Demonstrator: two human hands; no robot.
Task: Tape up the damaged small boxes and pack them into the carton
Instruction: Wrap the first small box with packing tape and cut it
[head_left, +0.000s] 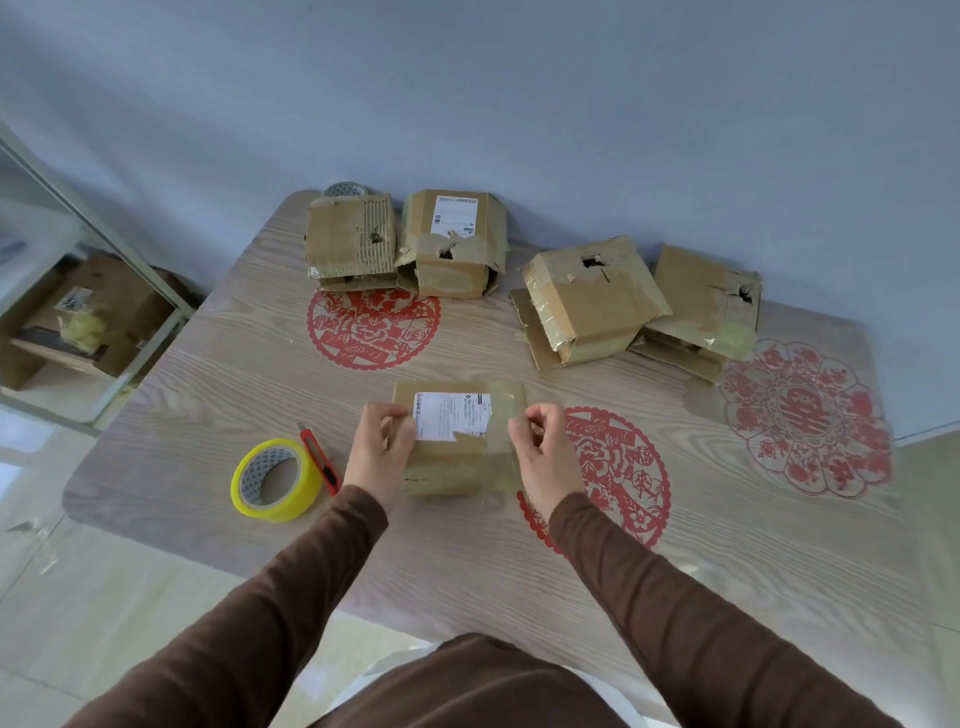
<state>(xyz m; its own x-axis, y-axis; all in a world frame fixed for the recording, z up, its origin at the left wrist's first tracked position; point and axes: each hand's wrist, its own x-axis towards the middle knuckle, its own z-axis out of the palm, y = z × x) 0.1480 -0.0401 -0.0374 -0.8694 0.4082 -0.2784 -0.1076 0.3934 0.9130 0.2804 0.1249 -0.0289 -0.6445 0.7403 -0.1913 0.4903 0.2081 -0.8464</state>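
Observation:
A small brown box (457, 441) with a white label on top stands on the wooden table (234, 374) right in front of me. My left hand (379, 452) grips its left side. My right hand (545, 457) pinches a strip of clear tape lying over the box's right edge. A yellow tape roll (275, 479) rests on the table to the left, with a red utility knife (319, 460) beside it. Several damaged small boxes with holes sit at the back: two at the rear left (350, 241) (452, 244) and two at the rear right (592, 299) (701, 309).
Red paper-cut decals mark the table top (374, 327) (623, 467) (805, 415). A second tape roll (345, 188) peeks out behind the rear-left boxes. A mirror (78, 312) leans at the left, reflecting cartons. The wall runs close behind the table.

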